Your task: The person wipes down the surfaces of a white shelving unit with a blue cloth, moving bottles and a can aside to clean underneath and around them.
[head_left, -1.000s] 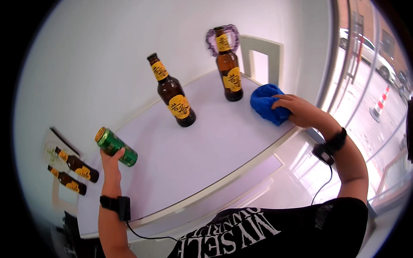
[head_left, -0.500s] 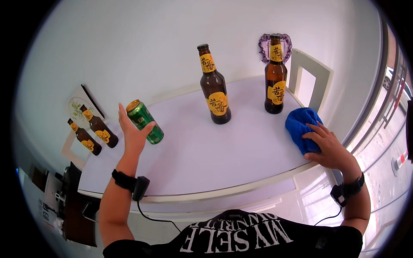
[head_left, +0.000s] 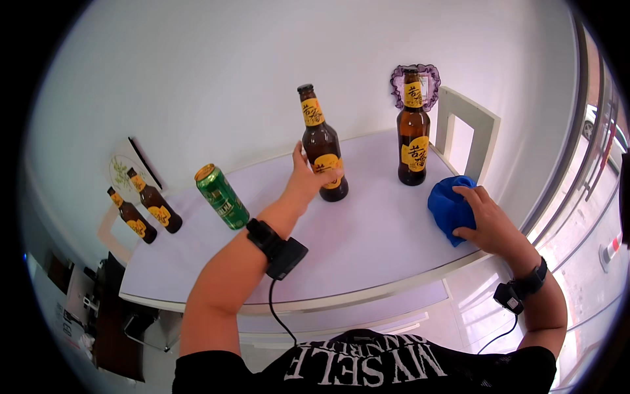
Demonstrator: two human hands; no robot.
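The left hand (head_left: 307,182) on the middle bottle (head_left: 320,140), the right hand (head_left: 491,226) on the blue cloth (head_left: 451,209)

From where I stand, the person at the pale tabletop (head_left: 367,246) has both arms stretched forward, well apart. The left hand is curved around the lower part of the middle bottle, its fingers up the left side and its thumb across the front of the yellow label. Whether that grasp is tight or loose I cannot tell. The middle bottle, of brown glass with a dark cap, stands upright towards the far side.

Over near the right end, the right hand is clamped on the blue cloth, which lies in a bunched heap close to the front edge, fingers above and thumb below.

A green can (head_left: 224,200) stands to the left of the middle bottle, beside the left forearm. The right bottle (head_left: 413,155), labelled in the same yellow, stands between the middle bottle and the white chair (head_left: 491,118) at the far right. Two more brown bottles, the outer bottle (head_left: 134,222) and the inner bottle (head_left: 158,207), stand close together at the far left end.

Each wrist wears a black strapped device, the left device (head_left: 283,255) and the right device (head_left: 510,298), both trailing cables. A purple-frilled ornament (head_left: 430,85) shows on the wall behind the right bottle.
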